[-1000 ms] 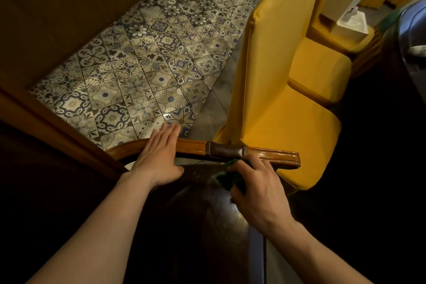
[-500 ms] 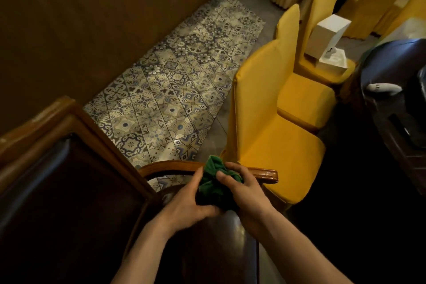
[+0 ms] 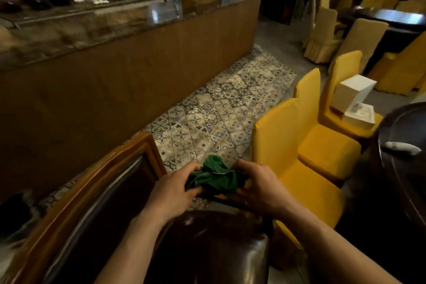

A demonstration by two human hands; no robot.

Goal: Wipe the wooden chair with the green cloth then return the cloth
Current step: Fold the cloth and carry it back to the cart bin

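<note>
Both hands are clenched on the green cloth (image 3: 213,177), which is bunched into a crumpled wad between them, above the wooden chair (image 3: 99,193) and in front of the person's chest. The left hand (image 3: 171,191) grips the wad's 9 o'clock end and the right hand (image 3: 261,185) its 3 o'clock end, so the cloth's long axis runs roughly 9 to 3 across the view, with a loose peak poking up toward 12 o'clock. Neither hand is nearer to it; they share it evenly. The chair's carved back rail climbs away toward 10 o'clock from the left hand, and its dark glossy seat (image 3: 219,244) lies directly below at 6 o'clock, while a sliver of armrest shows just under the cloth. My reading is that the cloth is being gathered or refolded between passes, or readied for return; which of the two cannot be told. If wiping goes on, the back rail sits on the left hand's side. A dark tabletop (image 3: 405,136) lies at 3 o'clock past the yellow-covered chair (image 3: 299,145), so a return that way would favour the right hand, though where the cloth belongs is not visible.
</note>
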